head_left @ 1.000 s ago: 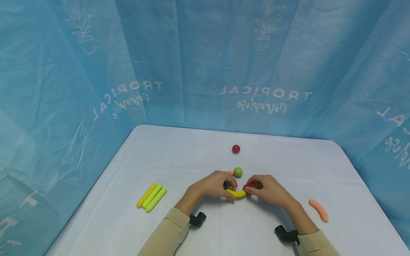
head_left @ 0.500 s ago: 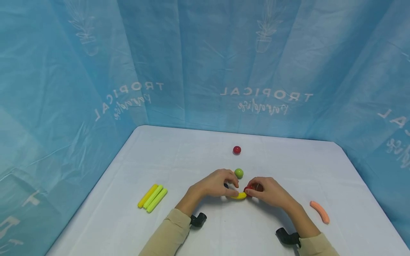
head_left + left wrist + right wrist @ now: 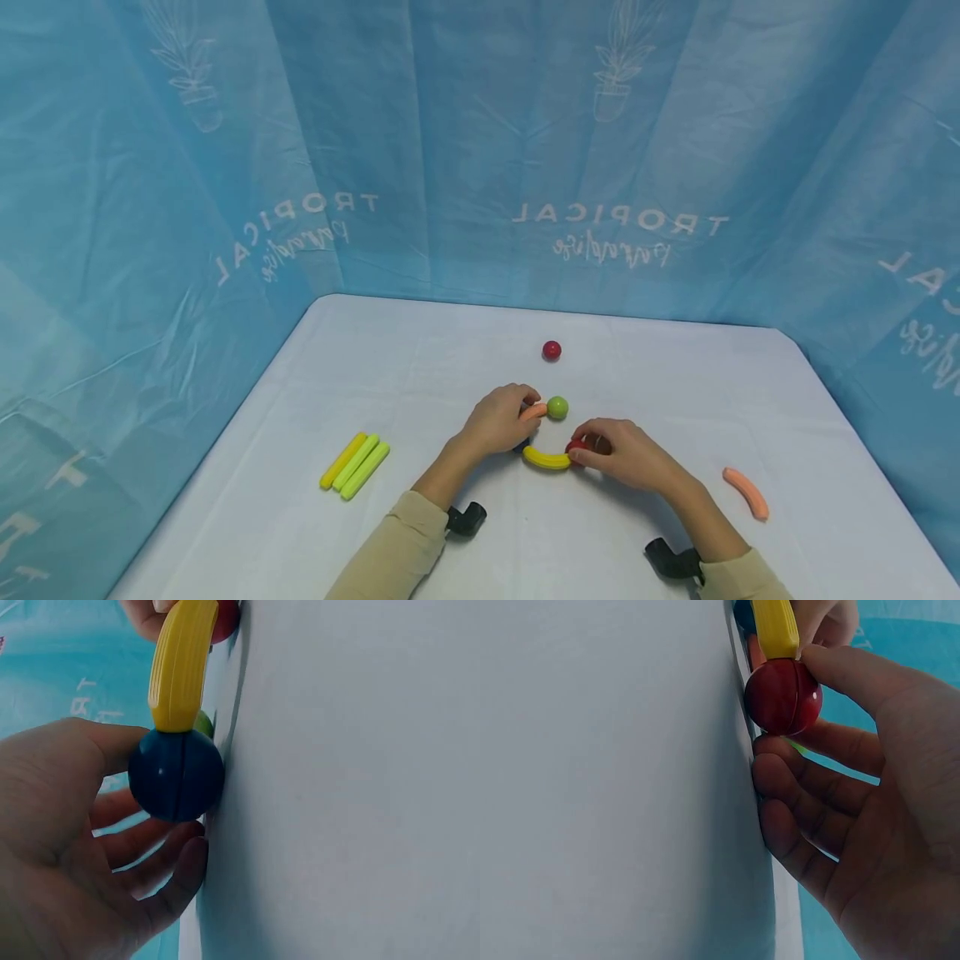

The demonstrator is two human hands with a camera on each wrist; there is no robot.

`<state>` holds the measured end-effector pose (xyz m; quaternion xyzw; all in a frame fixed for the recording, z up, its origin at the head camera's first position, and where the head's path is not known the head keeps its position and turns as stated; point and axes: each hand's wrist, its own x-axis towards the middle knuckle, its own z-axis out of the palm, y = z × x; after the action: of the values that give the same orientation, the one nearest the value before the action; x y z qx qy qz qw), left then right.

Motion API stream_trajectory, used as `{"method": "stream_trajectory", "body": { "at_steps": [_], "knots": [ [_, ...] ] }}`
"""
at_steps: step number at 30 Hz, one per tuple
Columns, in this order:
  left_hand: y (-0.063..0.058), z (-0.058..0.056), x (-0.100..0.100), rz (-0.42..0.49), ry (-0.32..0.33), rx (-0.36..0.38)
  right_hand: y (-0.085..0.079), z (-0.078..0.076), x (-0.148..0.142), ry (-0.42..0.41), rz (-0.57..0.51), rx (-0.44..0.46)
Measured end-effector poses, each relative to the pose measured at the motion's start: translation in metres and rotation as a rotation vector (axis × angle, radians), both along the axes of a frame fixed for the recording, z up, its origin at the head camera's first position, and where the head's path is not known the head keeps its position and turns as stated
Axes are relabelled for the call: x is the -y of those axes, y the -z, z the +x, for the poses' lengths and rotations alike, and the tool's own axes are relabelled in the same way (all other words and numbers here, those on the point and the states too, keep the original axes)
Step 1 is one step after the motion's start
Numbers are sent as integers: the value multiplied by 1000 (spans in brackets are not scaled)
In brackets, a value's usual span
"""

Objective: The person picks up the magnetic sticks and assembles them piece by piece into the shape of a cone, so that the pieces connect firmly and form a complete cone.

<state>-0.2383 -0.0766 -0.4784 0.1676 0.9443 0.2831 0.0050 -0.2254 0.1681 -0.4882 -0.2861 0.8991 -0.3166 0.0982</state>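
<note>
A curved yellow toy stick (image 3: 546,459) joins a blue ball (image 3: 177,776) at one end and a red ball (image 3: 783,697) at the other. Farther back, a curved orange stick (image 3: 533,412) meets a green ball (image 3: 557,407). My left hand (image 3: 498,419) pinches the orange stick from above; in the left wrist view its thumb and index finger pass behind the blue ball, which hides their tips. With thumb and fingers, my right hand (image 3: 628,452) pinches the red ball, its thumb by the joint with the yellow stick (image 3: 777,630).
On the white table (image 3: 420,350), a straight yellow stick (image 3: 343,460) lies left beside two lime green sticks (image 3: 362,468). Another red ball (image 3: 551,350) sits at the back. A loose curved orange stick (image 3: 746,493) lies at right. Blue printed curtain (image 3: 480,150) surrounds the table.
My left hand has let go of the yellow stick and moved back to the orange stick. The yellow stick and its red ball have shifted slightly left; my right hand stays on that ball.
</note>
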Motion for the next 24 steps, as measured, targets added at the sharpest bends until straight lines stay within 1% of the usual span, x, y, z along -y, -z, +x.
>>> {"method": "stream_trajectory", "body": {
  "at_steps": [2, 6, 13, 18, 24],
  "knots": [
    [0, 0, -1, -11, -18, -2, -1, 2, 1, -9, 9, 5],
    [2, 0, -1, -4, -39, 17, -2, 5, 1, -6, 32, 14],
    [5, -1, -2, -7, -49, 18, -3, 7, 0, 10, 42, 38],
    [4, 0, -2, -12, -61, 32, -3, 9, -3, 5, 31, 56],
    [3, 0, -2, -8, -58, 39, -5, 13, -8, 8, 29, 71]
  ]
}}
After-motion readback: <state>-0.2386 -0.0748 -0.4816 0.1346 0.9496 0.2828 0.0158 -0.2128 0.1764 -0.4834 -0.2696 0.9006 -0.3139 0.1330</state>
